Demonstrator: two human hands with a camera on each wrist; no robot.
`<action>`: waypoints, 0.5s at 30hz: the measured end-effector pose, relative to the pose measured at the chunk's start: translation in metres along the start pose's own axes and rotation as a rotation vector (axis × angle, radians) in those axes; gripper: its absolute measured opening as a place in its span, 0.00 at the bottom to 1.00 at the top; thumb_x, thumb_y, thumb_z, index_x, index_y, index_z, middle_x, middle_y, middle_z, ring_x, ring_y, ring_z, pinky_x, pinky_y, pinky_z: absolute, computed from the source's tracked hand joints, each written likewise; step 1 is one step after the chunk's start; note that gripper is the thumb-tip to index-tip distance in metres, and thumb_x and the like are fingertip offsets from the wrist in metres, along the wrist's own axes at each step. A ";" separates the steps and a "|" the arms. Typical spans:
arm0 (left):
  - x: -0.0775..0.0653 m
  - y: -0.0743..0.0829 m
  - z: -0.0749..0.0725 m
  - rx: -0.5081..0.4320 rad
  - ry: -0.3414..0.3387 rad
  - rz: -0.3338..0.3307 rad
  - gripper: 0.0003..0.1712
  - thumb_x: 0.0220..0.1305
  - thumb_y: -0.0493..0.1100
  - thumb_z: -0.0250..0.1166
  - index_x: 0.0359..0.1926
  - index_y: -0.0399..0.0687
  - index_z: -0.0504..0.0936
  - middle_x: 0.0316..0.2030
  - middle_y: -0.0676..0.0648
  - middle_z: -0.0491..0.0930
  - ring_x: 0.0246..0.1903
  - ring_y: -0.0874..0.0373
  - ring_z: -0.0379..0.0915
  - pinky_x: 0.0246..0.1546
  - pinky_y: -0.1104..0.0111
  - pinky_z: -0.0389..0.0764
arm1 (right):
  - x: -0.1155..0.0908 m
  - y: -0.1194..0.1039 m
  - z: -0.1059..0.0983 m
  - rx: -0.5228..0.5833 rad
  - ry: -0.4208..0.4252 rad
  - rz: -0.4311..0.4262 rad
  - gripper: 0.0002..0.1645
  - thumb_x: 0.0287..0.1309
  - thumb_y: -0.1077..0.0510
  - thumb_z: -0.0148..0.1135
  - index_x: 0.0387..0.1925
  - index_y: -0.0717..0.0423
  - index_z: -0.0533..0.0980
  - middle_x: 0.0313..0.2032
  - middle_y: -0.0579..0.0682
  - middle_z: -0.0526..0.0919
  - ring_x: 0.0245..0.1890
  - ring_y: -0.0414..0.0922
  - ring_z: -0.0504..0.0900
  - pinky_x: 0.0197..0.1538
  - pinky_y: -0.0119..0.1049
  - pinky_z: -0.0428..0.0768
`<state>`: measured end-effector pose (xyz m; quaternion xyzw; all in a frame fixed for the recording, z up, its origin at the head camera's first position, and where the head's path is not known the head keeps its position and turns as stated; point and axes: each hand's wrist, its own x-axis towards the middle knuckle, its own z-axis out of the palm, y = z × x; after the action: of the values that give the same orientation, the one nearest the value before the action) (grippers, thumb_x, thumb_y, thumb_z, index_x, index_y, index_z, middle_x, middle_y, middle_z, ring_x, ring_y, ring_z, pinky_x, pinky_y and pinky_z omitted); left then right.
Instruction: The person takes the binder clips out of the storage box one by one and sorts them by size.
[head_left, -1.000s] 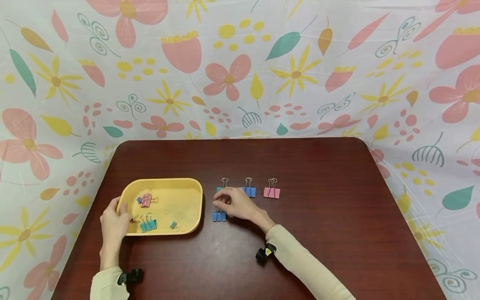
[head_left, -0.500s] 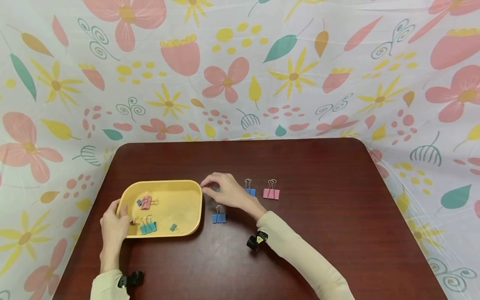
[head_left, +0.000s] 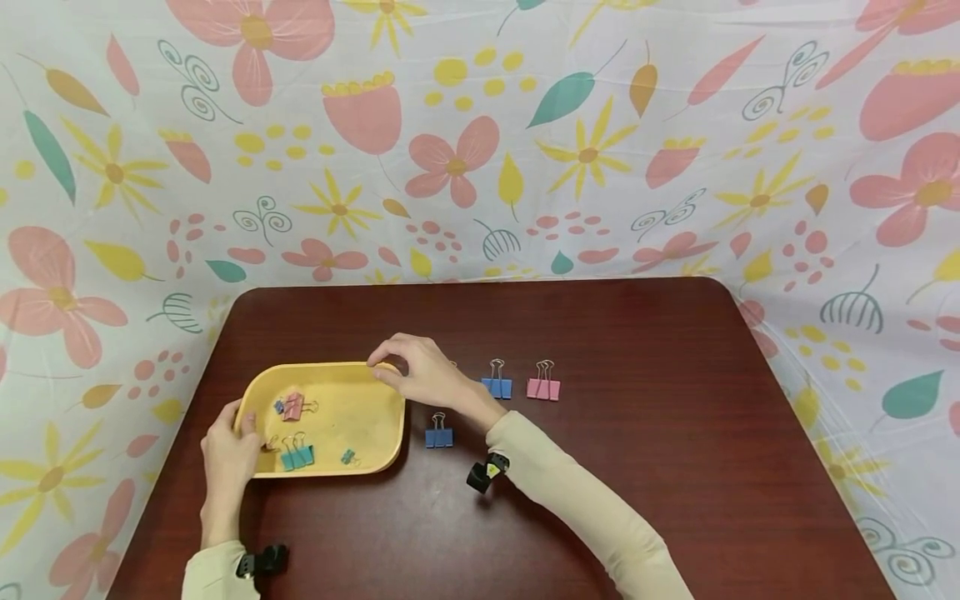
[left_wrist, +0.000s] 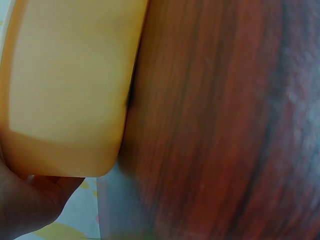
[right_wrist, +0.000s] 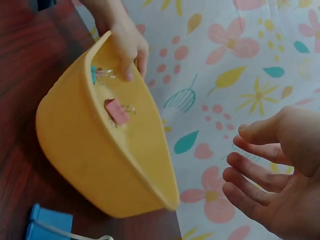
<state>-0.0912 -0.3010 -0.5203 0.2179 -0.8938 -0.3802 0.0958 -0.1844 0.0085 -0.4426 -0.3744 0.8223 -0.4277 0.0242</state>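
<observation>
My left hand (head_left: 228, 450) grips the left end of a yellow plastic tray (head_left: 352, 404), thumb over the rim. Inside lie a pink binder clip (head_left: 293, 407), a teal binder clip (head_left: 298, 456), a small teal clip (head_left: 348, 457) and a small blue clip (head_left: 279, 407). My right hand (head_left: 427, 371) hovers by the tray's far right corner. In the right wrist view, its fingers (right_wrist: 250, 172) are loosely bent with nothing between them. Just below that hand on the table stands a blue binder clip (head_left: 438, 437).
Right of the tray, another blue binder clip (head_left: 496, 387) and a pink binder clip (head_left: 543, 388) stand in a row, handles pointing away. My right hand covers most of another clip there. A flowered cloth (head_left: 600, 208) hangs behind the dark wooden table (head_left: 660, 433).
My right hand has moved left from over the clips on the table to the tray's far right corner. The left hand keeps its grip on the tray, and the clips inside stay put.
</observation>
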 end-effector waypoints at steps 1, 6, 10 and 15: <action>0.000 0.000 0.000 0.004 0.001 0.001 0.22 0.77 0.41 0.50 0.65 0.36 0.74 0.54 0.27 0.79 0.49 0.36 0.74 0.47 0.49 0.70 | 0.002 -0.001 0.001 0.007 -0.003 0.001 0.08 0.67 0.58 0.64 0.46 0.53 0.84 0.43 0.48 0.86 0.36 0.43 0.78 0.42 0.33 0.75; -0.001 0.001 0.000 0.016 -0.004 0.003 0.22 0.77 0.41 0.50 0.66 0.36 0.74 0.54 0.27 0.79 0.48 0.36 0.74 0.46 0.49 0.71 | 0.009 -0.009 0.009 0.053 -0.033 0.038 0.16 0.66 0.60 0.65 0.55 0.55 0.80 0.50 0.52 0.84 0.49 0.49 0.83 0.53 0.41 0.81; -0.001 0.001 0.000 0.022 -0.002 0.003 0.22 0.77 0.40 0.50 0.66 0.36 0.73 0.54 0.26 0.79 0.47 0.35 0.74 0.46 0.47 0.72 | 0.013 -0.015 0.017 0.073 -0.059 0.067 0.26 0.66 0.59 0.65 0.64 0.54 0.73 0.59 0.53 0.80 0.54 0.50 0.82 0.56 0.39 0.81; -0.001 0.001 0.000 0.029 -0.007 0.000 0.23 0.78 0.41 0.49 0.67 0.35 0.72 0.53 0.25 0.78 0.46 0.35 0.75 0.45 0.47 0.73 | 0.018 -0.021 0.025 0.061 -0.091 0.082 0.30 0.67 0.56 0.65 0.69 0.51 0.70 0.62 0.52 0.78 0.55 0.44 0.83 0.56 0.31 0.80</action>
<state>-0.0906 -0.3002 -0.5193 0.2178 -0.8995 -0.3680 0.0897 -0.1760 -0.0272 -0.4383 -0.3587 0.8217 -0.4337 0.0901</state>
